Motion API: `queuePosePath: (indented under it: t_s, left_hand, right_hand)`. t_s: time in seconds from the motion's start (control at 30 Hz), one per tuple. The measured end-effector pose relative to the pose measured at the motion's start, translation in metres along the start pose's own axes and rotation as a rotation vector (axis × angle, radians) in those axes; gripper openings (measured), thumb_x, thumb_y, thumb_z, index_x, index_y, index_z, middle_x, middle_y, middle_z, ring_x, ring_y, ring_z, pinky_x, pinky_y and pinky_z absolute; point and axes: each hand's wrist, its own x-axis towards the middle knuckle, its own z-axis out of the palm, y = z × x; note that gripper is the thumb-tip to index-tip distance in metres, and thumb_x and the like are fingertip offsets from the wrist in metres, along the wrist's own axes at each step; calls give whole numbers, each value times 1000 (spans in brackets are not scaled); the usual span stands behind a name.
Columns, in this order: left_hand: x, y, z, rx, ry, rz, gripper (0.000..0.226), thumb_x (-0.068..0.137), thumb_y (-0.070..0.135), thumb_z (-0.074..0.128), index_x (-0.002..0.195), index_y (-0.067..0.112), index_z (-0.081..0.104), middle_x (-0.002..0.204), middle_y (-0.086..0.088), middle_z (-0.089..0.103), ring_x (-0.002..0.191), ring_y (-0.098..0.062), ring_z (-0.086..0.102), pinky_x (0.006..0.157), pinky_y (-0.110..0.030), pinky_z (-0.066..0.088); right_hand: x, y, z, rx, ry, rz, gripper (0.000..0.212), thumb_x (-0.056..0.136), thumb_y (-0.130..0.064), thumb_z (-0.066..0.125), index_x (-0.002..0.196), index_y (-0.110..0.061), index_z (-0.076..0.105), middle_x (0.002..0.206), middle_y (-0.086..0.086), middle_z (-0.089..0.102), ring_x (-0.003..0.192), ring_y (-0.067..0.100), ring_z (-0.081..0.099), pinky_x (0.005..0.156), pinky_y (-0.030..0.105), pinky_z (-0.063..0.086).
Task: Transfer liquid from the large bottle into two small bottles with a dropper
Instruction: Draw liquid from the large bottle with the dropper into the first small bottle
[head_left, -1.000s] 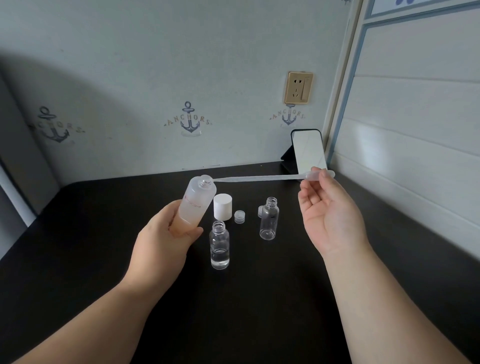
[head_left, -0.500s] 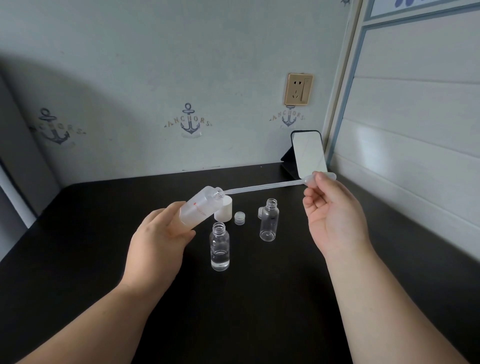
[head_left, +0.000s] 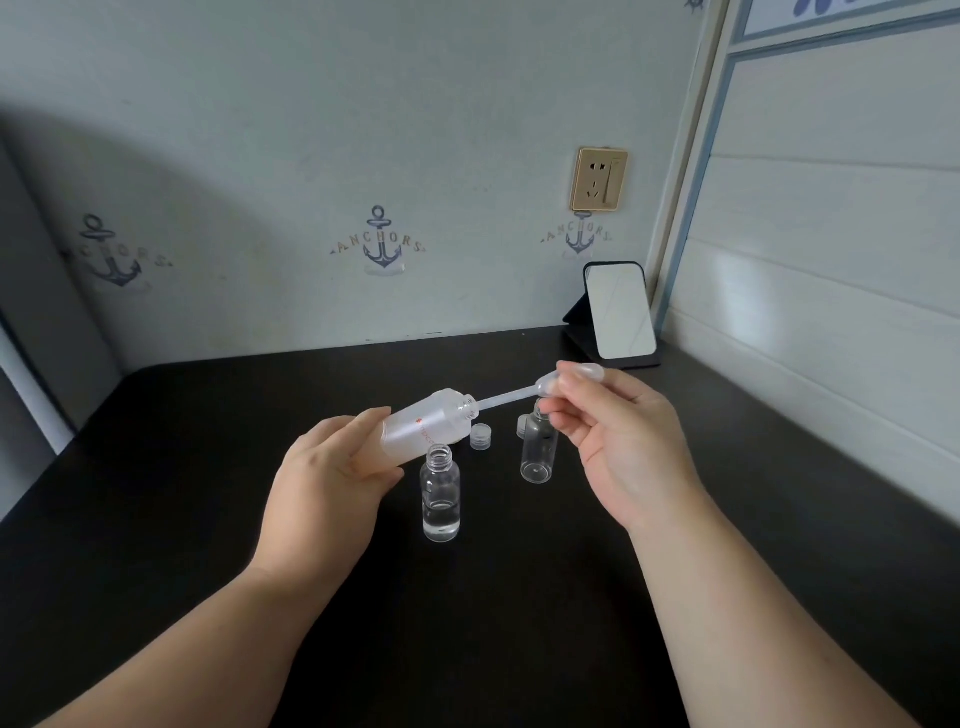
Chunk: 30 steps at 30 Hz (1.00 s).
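The left hand (head_left: 332, 478) is gripping the base of the large bottle (head_left: 434, 423), fingers and thumb curled round the frosted body. It is holding the bottle tilted almost level above the tabletop (head_left: 156, 519), its open neck pointing right.

The right hand (head_left: 623, 441) is pinching the bulb of the dropper (head_left: 511, 397) between thumb and fingertips, palm turned toward the camera. The dropper's thin stem is entering the neck of the large bottle. Whether liquid is sitting in the stem cannot be told.

Directly in front of the large bottle, the near small bottle (head_left: 440, 493) is standing upright and uncapped, holding a shallow layer of clear liquid at its bottom. The far small bottle (head_left: 537, 452) is standing upright to the right, partly behind the right hand's fingers, showing no liquid. A small clear cap (head_left: 480, 435) is lying between the two small bottles, just behind them.

A mirror (head_left: 621, 312) is leaning at the back right corner of the tabletop.
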Motion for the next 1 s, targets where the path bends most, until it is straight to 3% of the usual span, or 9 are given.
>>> queuePosePath:
  t_s: [0.4,0.73,1.0]
  left_hand:
    - [0,0,-1,-11,-19,-25,60,81,17,80,135,34,59,119,19,55,114,-11,53,100,-34,45]
    - [2,-4,-1,-50,23,-96,57,82,19,80,133,36,60,107,24,52,101,-4,49,87,-23,37]
    - [3,-4,-3,-84,44,-123,47,84,23,77,125,40,60,102,24,56,94,-2,51,73,-13,35]
  right_hand:
    - [0,0,2,44,-21,34,12,80,-20,75,89,-15,81,92,12,77,81,21,72,73,27,57]
    - [7,-7,-15,293,136,46,15,74,-23,80,85,-13,80,85,5,74,75,16,71,69,25,57]
    - [10,-8,-21,406,245,46,14,92,-20,70,95,-7,74,84,2,74,75,14,71,70,24,57]
